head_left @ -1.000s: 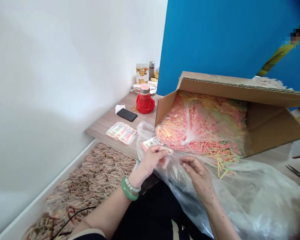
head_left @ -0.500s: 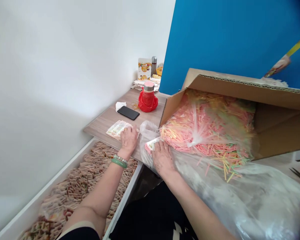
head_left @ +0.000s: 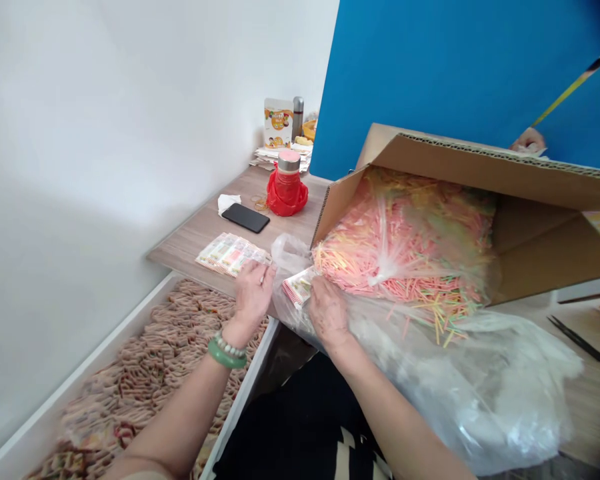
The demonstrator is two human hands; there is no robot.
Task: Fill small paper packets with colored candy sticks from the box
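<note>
My left hand (head_left: 253,293) rests at the right end of a row of printed packets (head_left: 230,253) on the table; its fingers are bent together, and what lies between them is too small to make out. My right hand (head_left: 329,312) has its curled fingers on the edge of a small stack of printed packets (head_left: 297,288), which lies on clear plastic. Just beyond it, thin pink, yellow and green sticks (head_left: 405,247) in a clear bag spill from a tilted cardboard box (head_left: 545,257).
A black phone (head_left: 245,218) and a red-wrapped jar (head_left: 287,190) stand behind the packets. Tweezers (head_left: 578,339) lie at right. A long bin (head_left: 150,380) of twisted bundles is below left. Another person's hand (head_left: 529,141) shows behind the box.
The left hand has drawn back slightly, uncovering more of the packet row. The right hand's fingers have curled at the stack's edge. The view has shifted, and the other person's hand shows more clearly.
</note>
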